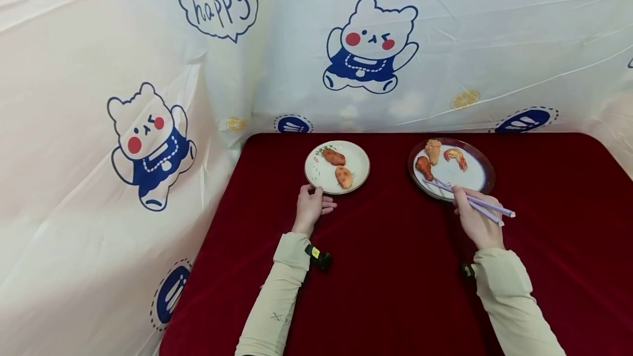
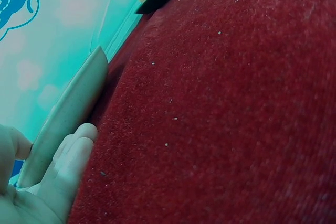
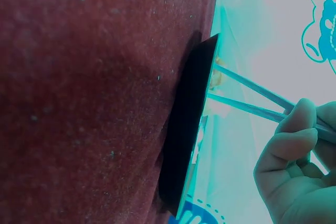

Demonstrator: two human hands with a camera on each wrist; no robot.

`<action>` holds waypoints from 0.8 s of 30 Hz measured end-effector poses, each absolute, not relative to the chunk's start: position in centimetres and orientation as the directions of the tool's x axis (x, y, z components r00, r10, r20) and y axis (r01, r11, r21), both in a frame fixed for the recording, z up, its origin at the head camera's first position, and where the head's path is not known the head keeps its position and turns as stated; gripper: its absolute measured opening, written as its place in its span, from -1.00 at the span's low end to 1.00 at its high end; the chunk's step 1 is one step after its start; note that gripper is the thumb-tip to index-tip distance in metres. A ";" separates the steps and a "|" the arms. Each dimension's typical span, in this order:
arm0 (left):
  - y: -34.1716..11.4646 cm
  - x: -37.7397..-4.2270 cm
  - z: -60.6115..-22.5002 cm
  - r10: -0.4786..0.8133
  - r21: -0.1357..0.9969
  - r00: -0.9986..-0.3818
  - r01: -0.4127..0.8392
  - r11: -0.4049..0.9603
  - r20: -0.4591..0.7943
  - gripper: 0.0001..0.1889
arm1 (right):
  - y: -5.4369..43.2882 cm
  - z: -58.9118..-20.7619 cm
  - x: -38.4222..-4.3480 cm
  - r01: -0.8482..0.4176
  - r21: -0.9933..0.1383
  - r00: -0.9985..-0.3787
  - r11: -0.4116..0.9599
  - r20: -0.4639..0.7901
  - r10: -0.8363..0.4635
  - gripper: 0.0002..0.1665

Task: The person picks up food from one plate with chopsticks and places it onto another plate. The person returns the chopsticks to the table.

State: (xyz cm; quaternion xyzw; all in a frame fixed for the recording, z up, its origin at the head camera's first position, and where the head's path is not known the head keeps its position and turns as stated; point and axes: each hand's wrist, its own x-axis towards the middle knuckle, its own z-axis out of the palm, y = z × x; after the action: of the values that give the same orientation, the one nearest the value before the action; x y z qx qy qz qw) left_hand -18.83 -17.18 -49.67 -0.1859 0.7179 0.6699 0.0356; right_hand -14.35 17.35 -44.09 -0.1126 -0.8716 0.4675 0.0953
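Note:
My left hand pinches the near rim of the small white plate, thumb on top and fingers beneath, as the left wrist view shows. Two browned food pieces lie on that plate: an oval one and a spotted one. In my right hand is a pair of lilac chopsticks, their tips spread apart over the dark-rimmed plate. One tip comes right at the lower end of a drumstick. Beside it lie a fried chicken piece and a shrimp.
A dark red cloth covers the table. Behind and to the left hangs a pale curtain printed with cartoon bears, close to the table's far edge. Bare cloth separates the two plates.

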 end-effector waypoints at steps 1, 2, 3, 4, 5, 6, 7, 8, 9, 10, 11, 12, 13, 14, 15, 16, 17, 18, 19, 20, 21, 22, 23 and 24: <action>-17.3 -18.8 -49.6 -0.220 0.949 -0.929 -0.312 0.034 -0.297 -0.50 | 17.2 -44.1 -14.2 0.110 -0.840 -0.956 0.531 0.057 0.287 -0.47; -17.4 -18.7 -49.6 -0.221 0.951 -0.930 -0.309 0.032 -0.295 -0.50 | 17.1 -44.1 -14.1 0.114 -0.841 -0.956 0.528 0.052 0.290 -0.48; -17.4 -18.7 -49.6 -0.221 0.952 -0.931 -0.306 0.031 -0.292 -0.50 | 17.0 -44.1 -14.0 0.120 -0.843 -0.955 0.525 0.047 0.294 -0.48; -17.5 -18.6 -49.6 -0.220 0.953 -0.932 -0.301 0.030 -0.287 -0.50 | 16.9 -44.0 -13.9 0.127 -0.844 -0.954 0.521 0.040 0.297 -0.48; -17.6 -18.6 -49.5 -0.220 0.954 -0.933 -0.297 0.029 -0.284 -0.50 | 16.9 -44.0 -13.8 0.134 -0.844 -0.954 0.519 0.033 0.299 -0.48; -17.7 -18.5 -49.5 -0.221 0.956 -0.934 -0.294 0.028 -0.280 -0.50 | 16.8 -44.0 -13.7 0.140 -0.845 -0.954 0.517 0.025 0.300 -0.48; -17.7 -18.5 -49.5 -0.221 0.957 -0.935 -0.289 0.025 -0.276 -0.50 | 16.8 -44.0 -13.6 0.148 -0.845 -0.953 0.514 0.017 0.303 -0.47; -17.8 -18.5 -49.5 -0.220 0.958 -0.936 -0.286 0.025 -0.274 -0.50 | 16.8 -44.0 -13.5 0.154 -0.845 -0.952 0.512 0.011 0.306 -0.46; -17.8 -18.4 -49.4 -0.223 0.958 -0.936 -0.286 0.024 -0.274 -0.50 | 16.7 -44.0 -13.4 0.160 -0.847 -0.951 0.507 0.006 0.309 -0.46; -17.9 -18.4 -49.4 -0.224 0.958 -0.935 -0.286 0.021 -0.274 -0.50 | 16.7 -44.0 -13.4 0.165 -0.848 -0.950 0.503 -0.001 0.311 -0.46; -17.9 -18.4 -49.4 -0.226 0.957 -0.934 -0.290 0.020 -0.278 -0.50 | 16.8 -44.0 -13.3 0.171 -0.850 -0.949 0.498 -0.007 0.314 -0.45; -17.9 -18.4 -49.4 -0.226 0.956 -0.933 -0.292 0.018 -0.281 -0.50 | 16.8 -44.0 -13.3 0.179 -0.853 -0.947 0.490 -0.014 0.321 -0.45; -17.9 -18.5 -49.4 -0.224 0.956 -0.933 -0.294 0.019 -0.283 -0.50 | 16.8 -44.0 -13.2 0.186 -0.858 -0.943 0.479 -0.020 0.331 -0.46; -17.9 -18.5 -49.5 -0.224 0.954 -0.931 -0.298 0.020 -0.287 -0.50 | 16.9 -43.9 -13.2 0.197 -0.860 -0.940 0.470 -0.030 0.339 -0.46; -17.8 -18.5 -49.5 -0.223 0.953 -0.930 -0.303 0.017 -0.292 -0.49 | 17.0 -43.8 -13.2 0.208 -0.864 -0.937 0.458 -0.042 0.346 -0.46; -17.8 -18.6 -49.5 -0.220 0.952 -0.930 -0.307 0.016 -0.296 -0.49 | 17.0 -43.7 -13.2 0.220 -0.867 -0.932 0.448 -0.051 0.358 -0.47; -17.7 -18.6 -49.5 -0.217 0.950 -0.929 -0.311 0.018 -0.300 -0.49 | 17.1 -43.5 -13.2 0.233 -0.876 -0.923 0.422 -0.063 0.379 -0.49; -17.6 -18.6 -49.5 -0.213 0.949 -0.929 -0.314 0.016 -0.304 -0.49 | 17.1 -43.2 -13.3 0.245 -0.887 -0.912 0.392 -0.074 0.403 -0.51; -17.5 -18.6 -49.5 -0.210 0.948 -0.929 -0.317 0.018 -0.306 -0.49 | 17.1 -42.8 -13.3 0.252 -0.898 -0.900 0.360 -0.081 0.427 -0.54; -17.5 -18.6 -49.4 -0.210 0.947 -0.927 -0.321 0.016 -0.310 -0.50 | 17.0 -42.4 -13.4 0.253 -0.913 -0.889 0.319 -0.089 0.450 -0.56; -17.4 -18.6 -49.4 -0.209 0.947 -0.927 -0.322 0.017 -0.312 -0.50 | 17.0 -41.8 -13.4 0.244 -0.929 -0.878 0.277 -0.091 0.470 -0.59; -17.3 -18.6 -49.3 -0.210 0.946 -0.926 -0.325 0.018 -0.314 -0.50 | 16.8 -41.3 -13.5 0.227 -0.946 -0.866 0.229 -0.088 0.493 -0.63; -17.3 -18.6 -49.3 -0.211 0.945 -0.925 -0.328 0.019 -0.317 -0.51 | 16.7 -40.7 -13.5 0.199 -0.965 -0.856 0.169 -0.087 0.509 -0.66; -17.2 -18.6 -49.3 -0.212 0.945 -0.924 -0.328 0.019 -0.317 -0.51 | 16.5 -40.2 -13.6 0.164 -0.979 -0.852 0.124 -0.078 0.517 -0.68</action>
State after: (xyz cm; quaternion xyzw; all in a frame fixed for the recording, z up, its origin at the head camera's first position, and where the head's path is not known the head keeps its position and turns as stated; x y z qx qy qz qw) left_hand -18.64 -17.20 -49.34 -0.1895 0.7123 0.6744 0.0429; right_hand -13.59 16.48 -40.17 -0.2315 -0.7359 0.6202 0.1422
